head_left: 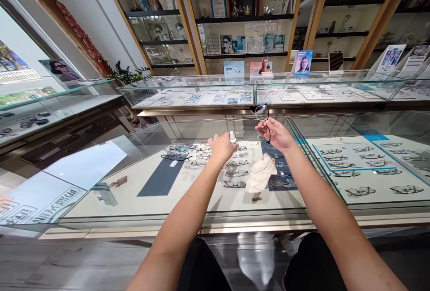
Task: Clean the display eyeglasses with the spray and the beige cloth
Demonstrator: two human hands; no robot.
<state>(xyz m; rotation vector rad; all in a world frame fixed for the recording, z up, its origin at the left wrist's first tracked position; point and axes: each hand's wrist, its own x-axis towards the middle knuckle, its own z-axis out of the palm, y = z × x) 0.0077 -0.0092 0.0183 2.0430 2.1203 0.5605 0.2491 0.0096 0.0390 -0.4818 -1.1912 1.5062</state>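
My left hand (221, 146) is closed round a small white bottle (232, 137), held over the glass top of a display counter (134, 161). To its right my right hand (274, 133) grips a pair of black-rimmed glasses (262, 115), lenses up, at about the same height. A crumpled white cloth (259, 173) lies on the glass just below and between both hands. Rows of spectacle frames (235, 173) sit inside the counter under the glass.
A second glass counter (386, 165) with more frames adjoins on the right. Another row of glass cases (255, 91) stands behind, with shelves of pictures and cards (242, 17) on the back wall. A low case (40, 111) runs along the left.
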